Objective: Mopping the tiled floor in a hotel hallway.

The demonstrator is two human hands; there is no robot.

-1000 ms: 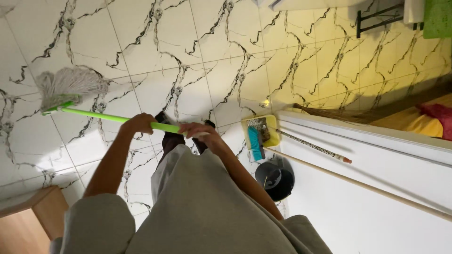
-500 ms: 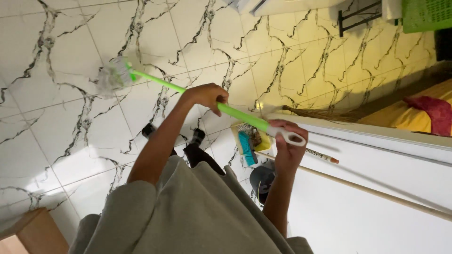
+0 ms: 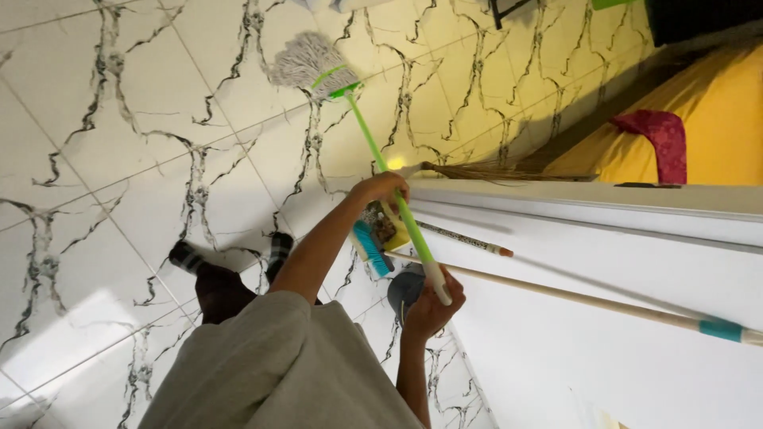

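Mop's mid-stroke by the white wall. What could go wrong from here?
1. The mop handle runs close to the two sticks leaning on the white wall; a swing may knock them over.
2. The blue brush and dark round object lie near the feet; tripping seems possible.
3. Glossy tiles may turn slippery under socks.

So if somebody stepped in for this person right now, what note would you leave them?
Left hand: closed round the middle of the mop handle.
Right hand: closed round the handle's white end.
Mop head: down on the tiled floor, well ahead of the feet.
Nearby: a blue brush and a wooden stick by the white wall.
Done and left: no wet patches show clearly, so I cannot tell which tiles are mopped.
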